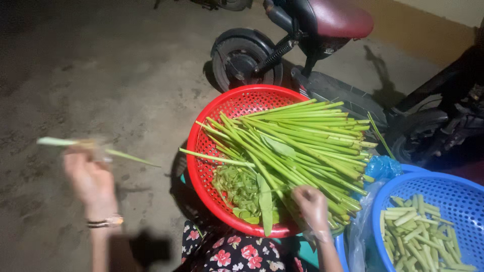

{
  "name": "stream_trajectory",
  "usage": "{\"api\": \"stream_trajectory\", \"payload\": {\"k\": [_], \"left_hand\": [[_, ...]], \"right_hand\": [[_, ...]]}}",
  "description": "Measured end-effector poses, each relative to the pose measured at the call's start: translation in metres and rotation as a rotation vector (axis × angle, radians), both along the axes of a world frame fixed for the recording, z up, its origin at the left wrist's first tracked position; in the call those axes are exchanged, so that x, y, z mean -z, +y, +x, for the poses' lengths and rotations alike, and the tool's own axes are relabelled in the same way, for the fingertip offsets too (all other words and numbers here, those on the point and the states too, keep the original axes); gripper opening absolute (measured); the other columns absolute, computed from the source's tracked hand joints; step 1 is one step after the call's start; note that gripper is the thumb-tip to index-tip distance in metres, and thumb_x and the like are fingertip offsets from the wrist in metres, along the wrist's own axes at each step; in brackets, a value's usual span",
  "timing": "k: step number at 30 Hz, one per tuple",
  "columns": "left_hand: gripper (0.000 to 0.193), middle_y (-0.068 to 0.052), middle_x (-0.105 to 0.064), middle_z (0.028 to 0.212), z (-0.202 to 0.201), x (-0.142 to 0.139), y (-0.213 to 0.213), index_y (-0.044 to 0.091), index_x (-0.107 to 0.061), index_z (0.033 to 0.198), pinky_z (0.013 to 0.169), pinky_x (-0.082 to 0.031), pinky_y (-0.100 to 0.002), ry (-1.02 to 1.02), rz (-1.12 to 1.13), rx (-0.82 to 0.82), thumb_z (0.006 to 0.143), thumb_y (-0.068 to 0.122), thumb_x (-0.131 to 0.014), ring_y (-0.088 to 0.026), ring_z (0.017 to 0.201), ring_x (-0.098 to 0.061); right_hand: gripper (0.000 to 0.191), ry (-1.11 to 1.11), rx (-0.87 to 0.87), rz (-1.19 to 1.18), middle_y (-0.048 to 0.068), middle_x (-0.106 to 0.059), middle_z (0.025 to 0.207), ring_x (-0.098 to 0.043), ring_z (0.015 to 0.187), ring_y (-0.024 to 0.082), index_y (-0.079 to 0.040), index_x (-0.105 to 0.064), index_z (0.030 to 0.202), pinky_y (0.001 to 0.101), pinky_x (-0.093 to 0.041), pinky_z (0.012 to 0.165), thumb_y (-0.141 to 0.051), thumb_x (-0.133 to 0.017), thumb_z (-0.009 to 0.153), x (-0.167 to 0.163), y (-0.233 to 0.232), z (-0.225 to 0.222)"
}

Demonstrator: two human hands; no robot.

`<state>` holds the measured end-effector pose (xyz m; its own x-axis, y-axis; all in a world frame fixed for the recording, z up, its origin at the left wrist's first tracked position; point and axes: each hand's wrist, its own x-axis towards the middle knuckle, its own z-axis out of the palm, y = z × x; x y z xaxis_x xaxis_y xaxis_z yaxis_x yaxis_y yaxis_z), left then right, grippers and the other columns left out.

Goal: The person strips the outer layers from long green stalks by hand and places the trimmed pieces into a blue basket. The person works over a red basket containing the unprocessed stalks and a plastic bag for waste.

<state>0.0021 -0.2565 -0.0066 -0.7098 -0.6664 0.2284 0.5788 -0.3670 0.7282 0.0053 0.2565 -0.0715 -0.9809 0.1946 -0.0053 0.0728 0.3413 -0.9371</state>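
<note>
So our left hand (91,176) is up and out to the side, wrist bent back with a bracelet (106,221) on it, fingers pinched shut on a single green stalk (96,148) that sticks out both ways from the grip; it's all motion-blurred, so that's as much as we can make out. Our right hand (311,204) is reaching down with the back facing up, fingers curled into the pile of long green stems (302,143) lying across the red basket (222,108). Whether it's actually closed on any of them, we can't tell. Just right of that hand sits a blue basket (454,189) with short cut stem pieces (421,229), and a scooter (302,50) is parked beyond.
</note>
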Motion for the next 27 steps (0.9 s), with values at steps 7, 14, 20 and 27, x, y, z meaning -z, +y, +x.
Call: {"api": "stream_trajectory", "payload": {"k": [7, 14, 20, 27], "left_hand": [[0.02, -0.009, -0.072, 0.11, -0.021, 0.029, 0.165, -0.001, -0.063, 0.118, 0.096, -0.055, -0.035, -0.044, -0.17, 0.431, 0.099, 0.007, -0.062, -0.017, 0.101, -0.068], [0.029, -0.008, -0.072, 0.104, -0.017, 0.056, 0.228, -0.003, -0.066, 0.118, 0.085, -0.056, -0.026, -0.163, -0.303, 0.521, 0.09, -0.006, -0.072, -0.013, 0.094, -0.069], [0.03, -0.005, -0.072, 0.106, -0.014, 0.067, 0.246, -0.001, -0.066, 0.116, 0.085, -0.057, -0.024, -0.165, -0.381, 0.495, 0.087, -0.008, -0.069, -0.01, 0.097, -0.069], [0.025, -0.006, -0.072, 0.098, -0.011, 0.064, 0.249, -0.002, -0.067, 0.111, 0.074, -0.057, -0.023, -0.222, -0.371, 0.484, 0.088, -0.007, -0.074, -0.009, 0.085, -0.068]], "right_hand": [[0.054, 0.361, -0.393, 0.337, 0.022, -0.063, 0.133, -0.073, 0.093, 0.026, 0.007, -0.059, 0.134, 0.0355, -0.055, 0.088, -0.011, -0.075, 0.086, -0.069, -0.072, -0.002], [0.012, 0.532, -0.393, 0.186, 0.01, -0.073, 0.097, -0.072, 0.088, 0.022, -0.002, -0.075, 0.097, 0.0307, -0.057, 0.077, -0.007, -0.076, 0.086, -0.136, -0.084, -0.002], [0.015, 0.517, -0.432, 0.191, 0.01, -0.065, 0.083, -0.064, 0.068, 0.02, 0.0, -0.071, 0.09, 0.0308, -0.052, 0.061, -0.007, -0.079, 0.079, -0.138, -0.108, -0.012], [0.012, 0.522, -0.362, 0.225, 0.009, -0.059, 0.074, -0.059, 0.063, 0.02, 0.0, -0.066, 0.081, 0.031, -0.048, 0.059, -0.005, -0.076, 0.083, -0.116, -0.107, -0.014]]}}
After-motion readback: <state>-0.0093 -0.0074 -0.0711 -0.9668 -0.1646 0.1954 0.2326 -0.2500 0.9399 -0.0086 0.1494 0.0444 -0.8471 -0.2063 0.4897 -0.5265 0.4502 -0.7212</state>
